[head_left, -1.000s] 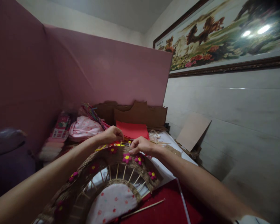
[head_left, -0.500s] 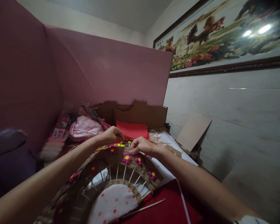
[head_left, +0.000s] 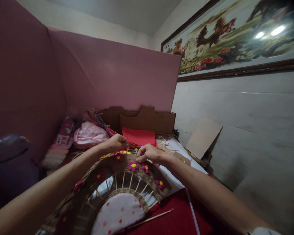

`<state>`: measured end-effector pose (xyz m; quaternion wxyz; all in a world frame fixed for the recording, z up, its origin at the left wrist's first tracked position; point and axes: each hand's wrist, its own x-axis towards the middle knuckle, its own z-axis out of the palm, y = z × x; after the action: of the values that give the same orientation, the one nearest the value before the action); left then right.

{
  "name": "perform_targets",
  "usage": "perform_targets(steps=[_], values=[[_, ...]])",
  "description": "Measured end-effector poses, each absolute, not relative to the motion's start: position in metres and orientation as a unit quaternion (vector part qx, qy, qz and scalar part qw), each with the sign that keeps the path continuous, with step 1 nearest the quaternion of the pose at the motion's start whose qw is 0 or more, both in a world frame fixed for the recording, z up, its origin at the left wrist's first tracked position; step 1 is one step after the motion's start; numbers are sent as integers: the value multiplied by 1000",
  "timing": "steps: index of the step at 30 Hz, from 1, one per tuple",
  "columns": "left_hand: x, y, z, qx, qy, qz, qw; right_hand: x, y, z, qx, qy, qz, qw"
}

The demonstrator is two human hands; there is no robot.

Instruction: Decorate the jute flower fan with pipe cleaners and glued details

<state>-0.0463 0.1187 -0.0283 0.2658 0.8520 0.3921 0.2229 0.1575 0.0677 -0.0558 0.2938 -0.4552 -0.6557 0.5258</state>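
A woven brown arch (head_left: 105, 169) of rope and thin wooden sticks lies in front of me, dotted with pink felt flowers (head_left: 133, 165) with yellow centres. My left hand (head_left: 116, 143) is closed in a fist at the arch's far rim, next to yellow pieces (head_left: 126, 152); what it grips is hidden. My right hand (head_left: 148, 152) rests on the same rim, fingertips pinched down beside a pink flower. A white cloth with red dots (head_left: 117, 213) shows through the arch's inner opening.
A loose wooden stick (head_left: 150, 218) lies on red felt (head_left: 178, 218) at the front. Red sheets (head_left: 138, 136) and cardboard (head_left: 147, 120) stand behind. A pink bundle (head_left: 89, 133) and packets (head_left: 63, 137) sit at the left. Pink panels (head_left: 107, 71) enclose the back.
Almost nothing moved. My left hand has shifted slightly down and right along the arch's rim. The right hand stays where it was.
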Motion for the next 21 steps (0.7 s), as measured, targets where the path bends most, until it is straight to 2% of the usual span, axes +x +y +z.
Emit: perform_targets(steps=[11,21], values=[[-48,120,-29,870,365,216,253,156,68,-59,-459,-655,522,296],[-44,112,-15,902,342,191,183,154,67,-58,-459,-654,522,298]])
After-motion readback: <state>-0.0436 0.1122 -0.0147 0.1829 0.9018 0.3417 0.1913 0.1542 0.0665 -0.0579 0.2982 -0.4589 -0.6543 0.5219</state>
